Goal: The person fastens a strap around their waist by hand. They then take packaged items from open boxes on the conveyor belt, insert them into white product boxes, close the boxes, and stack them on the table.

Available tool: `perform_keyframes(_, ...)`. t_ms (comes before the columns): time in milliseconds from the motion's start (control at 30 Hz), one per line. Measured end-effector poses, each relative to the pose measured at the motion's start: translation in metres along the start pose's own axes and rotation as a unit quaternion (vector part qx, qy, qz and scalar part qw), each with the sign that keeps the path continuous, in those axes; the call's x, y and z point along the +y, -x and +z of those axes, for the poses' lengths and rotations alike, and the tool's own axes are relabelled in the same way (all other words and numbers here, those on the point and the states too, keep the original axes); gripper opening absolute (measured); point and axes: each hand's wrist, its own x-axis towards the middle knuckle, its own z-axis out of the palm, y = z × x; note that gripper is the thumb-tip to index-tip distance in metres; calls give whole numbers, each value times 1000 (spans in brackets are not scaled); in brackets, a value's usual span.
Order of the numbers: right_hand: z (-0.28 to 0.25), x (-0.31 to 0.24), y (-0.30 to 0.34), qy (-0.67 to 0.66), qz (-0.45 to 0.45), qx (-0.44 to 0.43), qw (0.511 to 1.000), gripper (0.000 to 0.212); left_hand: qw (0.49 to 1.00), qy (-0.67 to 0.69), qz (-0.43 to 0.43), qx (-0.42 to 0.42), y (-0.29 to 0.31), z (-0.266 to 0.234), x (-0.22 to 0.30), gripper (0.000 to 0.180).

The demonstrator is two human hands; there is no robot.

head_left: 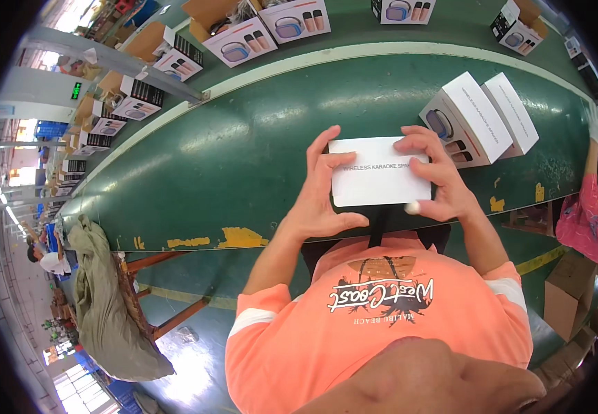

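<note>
A white carton (380,190) with a closed top and a line of dark print stands in front of me at the near edge of the green work table (257,131). Around its left end is my left hand (318,190), with a finger on the top and the thumb by the near edge. My right hand (445,181) grips the right end, its fingertips on the top and its thumb at the near corner. That thumb has a white covering on its tip. The carton's sides and underside are mostly hidden.
Two closed printed cartons (475,124) stand side by side at the right. Beyond the pale rail, open cartons (240,41) with contents line the green surface. A co-worker's gloved hand (595,124) shows at far right. Draped olive cloth (106,303) and a brown box (569,293) are nearby.
</note>
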Motion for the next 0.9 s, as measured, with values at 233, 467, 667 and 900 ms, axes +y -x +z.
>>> perform_keyframes(233,1,-1,-3,134,-10,-25,991,47,964,-237,113,-42,-6,-9,2,63)
perform_keyframes(467,-9,-16,-19,136,21,-61,989,38,968,-235,84,-33,-8,-9,10,49)
perform_keyframes(667,-3,-19,-21,199,7,-74,977,37,928,-345,115,-85,-11,-25,14,49)
perform_keyframes(900,4,-29,-26,257,-30,-61,964,40,844,-479,193,-145,-11,-37,23,56)
